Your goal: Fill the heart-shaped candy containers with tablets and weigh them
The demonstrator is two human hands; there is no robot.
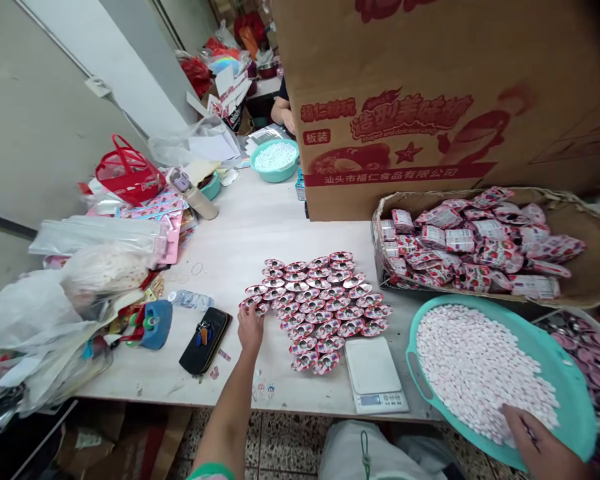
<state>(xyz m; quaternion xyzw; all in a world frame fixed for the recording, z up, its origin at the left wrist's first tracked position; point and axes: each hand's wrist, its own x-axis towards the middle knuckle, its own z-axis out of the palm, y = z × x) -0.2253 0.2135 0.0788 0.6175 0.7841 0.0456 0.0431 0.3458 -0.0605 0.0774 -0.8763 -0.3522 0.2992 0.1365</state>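
Note:
My left hand [251, 328] rests at the lower left edge of a flat pile of red-and-white foil-lidded cups [315, 310], its fingers bunched on the end cup. The pile lies on a pale work table [260, 227]. My right hand [535, 440] lies at the near edge of a wide teal tray [575, 407], its fingers among small pinkish-white candies [475, 370]. A digital kitchen scale [375, 375] stands on the table just right of the pile, touching neither hand.
A carton lid [480, 267] holds pink wrapped packets, with a large printed cardboard box [405, 100] behind. A black wallet with keys [205, 340] lies near my left hand. Plastic bags crowd the left. A co-worker's hand [283, 113] sits beyond a teal candy bowl [274, 160].

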